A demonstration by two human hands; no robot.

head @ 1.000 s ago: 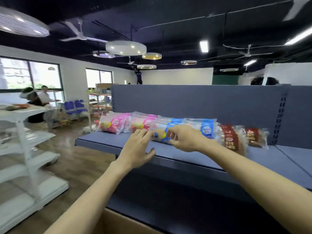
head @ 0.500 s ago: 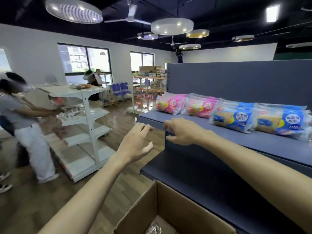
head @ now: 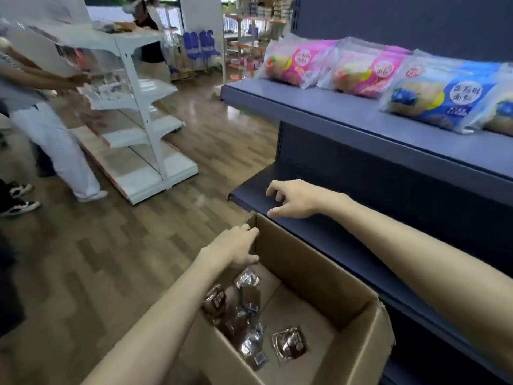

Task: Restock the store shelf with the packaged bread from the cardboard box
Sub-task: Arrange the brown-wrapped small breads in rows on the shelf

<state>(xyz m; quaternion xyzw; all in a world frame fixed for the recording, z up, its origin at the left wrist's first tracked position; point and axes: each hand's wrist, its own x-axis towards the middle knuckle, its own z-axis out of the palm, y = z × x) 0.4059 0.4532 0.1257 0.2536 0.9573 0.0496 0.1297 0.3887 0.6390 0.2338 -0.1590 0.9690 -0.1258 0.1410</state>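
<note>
- Filling the right side: dark blue store shelf (head: 347, 118), upper tier carries a row of bread packs, lower tier (head: 319, 234) bare where visible.
- Wooden floor (head: 83, 259) left and centre, white shelving unit (head: 138, 112) standing on it further back, another person in white trousers (head: 52, 145) beside that unit.
- Cardboard box (head: 313, 273) open at bottom centre, on the floor right against the shelf's base.
- On the upper tier: two pink bread packs (head: 299, 65) at the left end, blue bread pack (head: 441, 98) next along to the right, all lying flat, touching or overlapping.
- Inside the box: a few brown packaged breads (head: 238, 309) heaped along the left wall, one more brown pack (head: 290, 343) lying apart on the box bottom.
- Right hand (head: 294, 200) over the lower tier's front edge, above the box's far corner, fingers loosely curled, grasping nothing.
- Left hand (head: 236, 248) at the box's far left corner, fingers extended at the rim, nothing held; contact with the cardboard unclear.
</note>
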